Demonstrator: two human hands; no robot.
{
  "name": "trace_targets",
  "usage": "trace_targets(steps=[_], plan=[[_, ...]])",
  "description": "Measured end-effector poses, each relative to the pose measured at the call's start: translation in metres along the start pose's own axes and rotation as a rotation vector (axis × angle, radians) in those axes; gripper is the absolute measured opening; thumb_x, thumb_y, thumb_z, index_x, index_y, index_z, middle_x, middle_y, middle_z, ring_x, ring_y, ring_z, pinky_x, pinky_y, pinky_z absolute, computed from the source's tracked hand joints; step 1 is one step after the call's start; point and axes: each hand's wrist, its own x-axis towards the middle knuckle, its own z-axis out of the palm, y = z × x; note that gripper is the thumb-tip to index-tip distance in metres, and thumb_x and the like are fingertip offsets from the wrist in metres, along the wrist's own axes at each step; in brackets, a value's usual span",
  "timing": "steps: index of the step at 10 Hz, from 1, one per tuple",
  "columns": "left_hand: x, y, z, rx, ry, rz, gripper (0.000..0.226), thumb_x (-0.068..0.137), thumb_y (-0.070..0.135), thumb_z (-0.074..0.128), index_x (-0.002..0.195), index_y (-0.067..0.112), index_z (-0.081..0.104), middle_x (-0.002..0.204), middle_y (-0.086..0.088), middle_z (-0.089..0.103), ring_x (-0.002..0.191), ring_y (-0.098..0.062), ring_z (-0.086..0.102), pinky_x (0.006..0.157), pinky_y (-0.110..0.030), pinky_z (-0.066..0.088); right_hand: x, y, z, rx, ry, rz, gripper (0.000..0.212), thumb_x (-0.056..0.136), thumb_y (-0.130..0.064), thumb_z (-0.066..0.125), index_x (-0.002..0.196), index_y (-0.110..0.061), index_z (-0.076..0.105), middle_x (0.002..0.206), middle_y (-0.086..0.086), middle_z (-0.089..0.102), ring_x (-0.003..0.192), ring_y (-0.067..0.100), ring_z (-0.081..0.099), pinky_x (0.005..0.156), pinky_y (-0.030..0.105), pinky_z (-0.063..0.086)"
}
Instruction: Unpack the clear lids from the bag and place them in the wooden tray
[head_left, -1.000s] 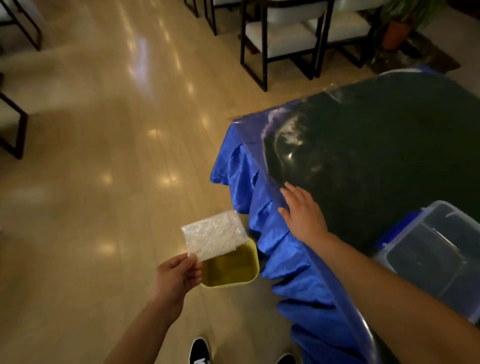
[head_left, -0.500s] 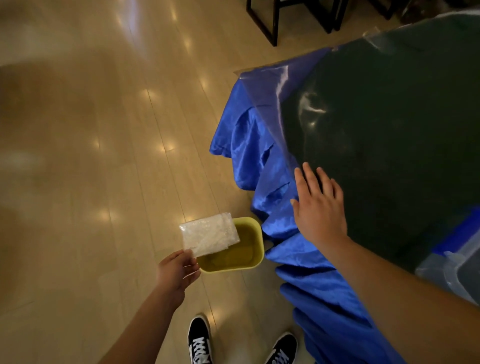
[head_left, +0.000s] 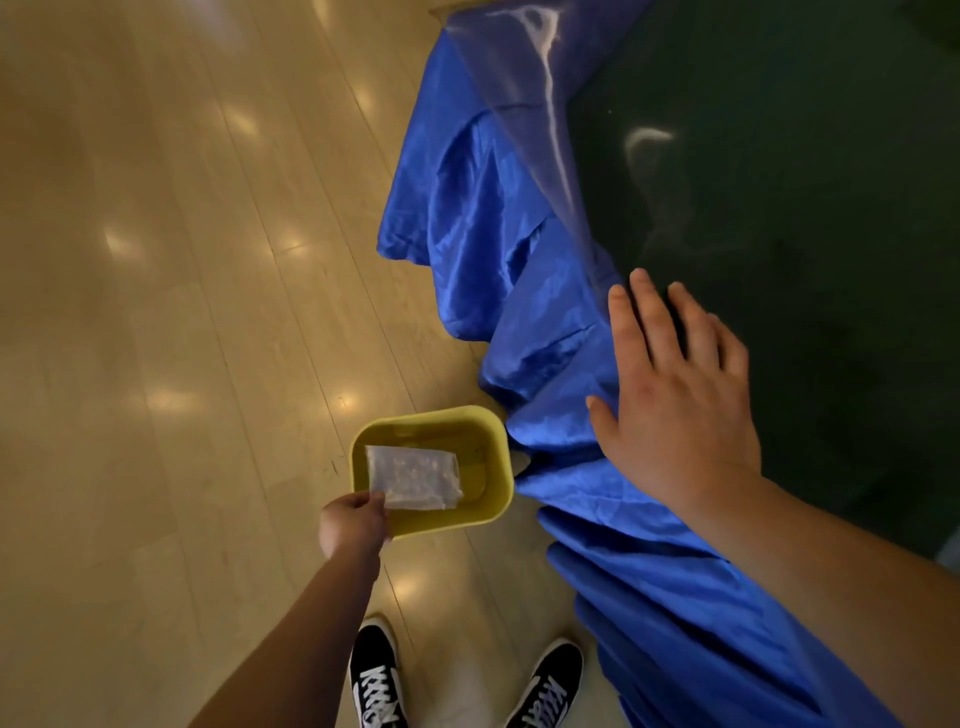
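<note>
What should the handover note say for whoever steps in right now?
Left hand: pinching a crinkled clear plastic bag by its corner, over the open yellow bin on the floor.
Right hand: empty, flat on the edge of the table, by the blue cloth.
Done: the bag looks flat, probably emptied.
Left: drop the bag in. Lids and wooden tray are not in view; check them.

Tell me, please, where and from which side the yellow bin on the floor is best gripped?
Likely the yellow bin by its near rim, from above on the person's side: it stands upright and open, the blue cloth crowds its far-right side.
</note>
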Motion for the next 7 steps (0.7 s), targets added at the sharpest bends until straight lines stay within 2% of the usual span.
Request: trace_targets(steps=[1,2,3,4,5,6,7], plan=[[0.016,-0.008,0.019,-0.016,0.0,-0.053,0.014,0.095,0.022,0.071,0.102,0.011,0.07,0.092,-0.016,0.072,0.073,-0.036,0.07,0.054,-0.034,0.056,0.0,-0.001,0.001,-0.016,-0.011,0.002,0.096,0.082,-0.045,0.064,0.158,-0.011,0.017,0.166,0.012,0.019,0.147,0.038,0.026,0.113,0.056,0.028],[0.026,-0.014,0.034,-0.071,-0.021,-0.099,0.014,0.094,0.022,0.071,0.102,0.01,0.072,0.101,-0.018,0.069,0.085,-0.042,0.068,0.049,-0.03,0.049,-0.002,-0.001,0.002,-0.01,-0.002,0.0,0.096,0.082,-0.045,0.064,0.158,-0.011,0.017,0.166,0.012,0.02,0.147,0.038,0.027,0.112,0.056,0.028],[0.032,-0.018,0.045,-0.084,-0.031,-0.117,0.014,0.095,0.024,0.072,0.1,0.011,0.07,0.105,-0.015,0.067,0.092,-0.04,0.065,0.047,-0.029,0.049,-0.001,0.0,0.003,-0.004,0.009,0.003,0.097,0.081,-0.047,0.065,0.158,-0.011,0.017,0.166,0.012,0.021,0.147,0.038,0.028,0.111,0.057,0.029],[0.035,-0.015,0.05,-0.05,-0.021,-0.109,0.019,0.095,0.026,0.071,0.107,0.011,0.071,0.108,-0.013,0.065,0.095,-0.038,0.065,0.051,-0.033,0.053,-0.002,-0.001,0.003,-0.01,0.005,0.004,0.098,0.081,-0.048,0.065,0.158,-0.011,0.018,0.165,0.013,0.022,0.147,0.039,0.028,0.11,0.057,0.03],[0.04,-0.009,0.051,-0.017,-0.075,-0.098,0.034,0.095,0.027,0.071,0.123,0.009,0.066,0.112,-0.014,0.062,0.103,-0.04,0.063,0.074,-0.048,0.062,-0.001,0.0,0.005,0.003,0.004,0.005,0.098,0.08,-0.048,0.066,0.158,-0.011,0.018,0.165,0.013,0.022,0.146,0.039,0.029,0.11,0.058,0.03],[0.04,-0.003,0.044,0.093,-0.142,-0.123,0.046,0.093,0.025,0.072,0.128,0.002,0.054,0.115,-0.019,0.057,0.107,-0.042,0.06,0.094,-0.058,0.056,-0.002,-0.002,0.002,0.014,0.018,0.005,0.098,0.081,-0.048,0.065,0.158,-0.011,0.018,0.165,0.013,0.023,0.146,0.039,0.029,0.11,0.058,0.031],[0.042,-0.002,0.038,0.208,-0.071,-0.049,0.049,0.094,0.023,0.07,0.135,0.005,0.053,0.12,-0.018,0.062,0.108,-0.04,0.063,0.097,-0.056,0.055,-0.002,-0.003,0.002,0.001,0.023,0.004,0.097,0.081,-0.048,0.065,0.158,-0.011,0.018,0.165,0.013,0.022,0.146,0.039,0.029,0.11,0.058,0.031]])
